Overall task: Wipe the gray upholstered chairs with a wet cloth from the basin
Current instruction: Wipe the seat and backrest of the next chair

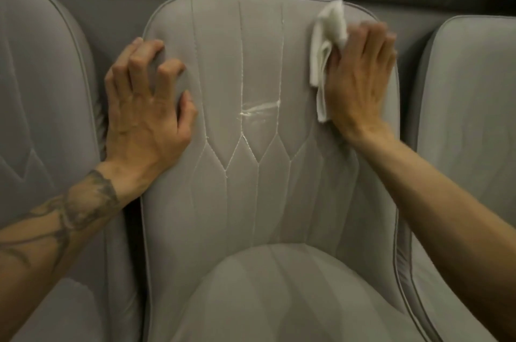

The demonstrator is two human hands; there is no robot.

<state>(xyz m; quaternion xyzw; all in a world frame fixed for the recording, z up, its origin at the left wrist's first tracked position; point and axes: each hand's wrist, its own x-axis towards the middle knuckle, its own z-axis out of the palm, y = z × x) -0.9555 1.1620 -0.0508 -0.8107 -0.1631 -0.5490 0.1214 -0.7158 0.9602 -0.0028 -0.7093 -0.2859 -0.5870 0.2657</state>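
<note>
Pressing the white cloth (pixel 329 42) against the top right corner of the backrest of the middle chair (pixel 251 188) with the right hand (pixel 360 76), fingers laid flat and straight over it rather than bunched round it, probably spreading the damp patch wider per stroke. Bracing with the left hand (pixel 145 107) at the backrest's left edge, bent fingers digging into and gripping the padding, likely stopping the chair rocking back under the push. Not yet reaching the white smear (pixel 259 111) at the backrest's centre, and not seeing the basin anywhere in shot.
</note>
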